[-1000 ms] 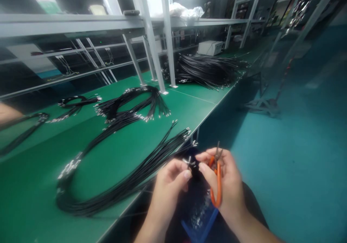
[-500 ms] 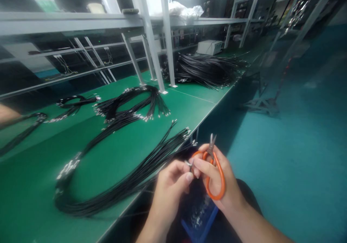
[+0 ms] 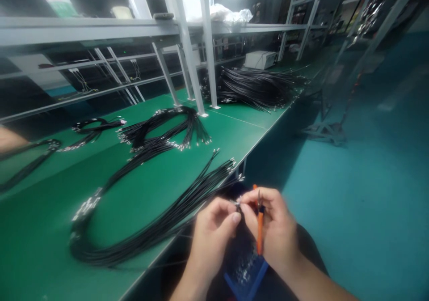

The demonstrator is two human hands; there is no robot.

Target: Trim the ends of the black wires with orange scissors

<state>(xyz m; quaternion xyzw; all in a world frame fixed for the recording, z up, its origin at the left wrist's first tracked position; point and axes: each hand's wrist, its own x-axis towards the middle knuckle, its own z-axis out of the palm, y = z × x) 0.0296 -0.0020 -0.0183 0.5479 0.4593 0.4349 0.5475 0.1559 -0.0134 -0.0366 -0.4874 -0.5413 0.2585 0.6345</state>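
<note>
Over the table's front edge, my left hand (image 3: 212,234) is closed in a pinch on a black cable's end (image 3: 237,206) with a small silvery tip. My right hand (image 3: 278,225) holds orange-handled scissors (image 3: 260,231), seen nearly edge-on in the palm. Its thumb and forefinger meet at the same cable end, touching or almost touching the left fingertips. Fingers cover most of that tip. Left of my hands, a long bundle of black cables (image 3: 144,243) curves across the table, its metal-tipped ends near the edge. Below my hands sits a blue bin (image 3: 257,285) with small shiny pieces inside.
More coiled black cables (image 3: 161,113) lie farther back on the green table (image 3: 134,207). A large cable pile (image 3: 258,86) rests beyond the white shelf posts (image 3: 192,68). Another person's arm (image 3: 11,140) shows at the left edge. A shelf (image 3: 100,28) crosses above the table.
My right hand has turned, so the scissors swung from facing me flat, blades up, to edge-on. Its thumb and forefinger now pinch at the cable end. My left hand has hardly moved.
</note>
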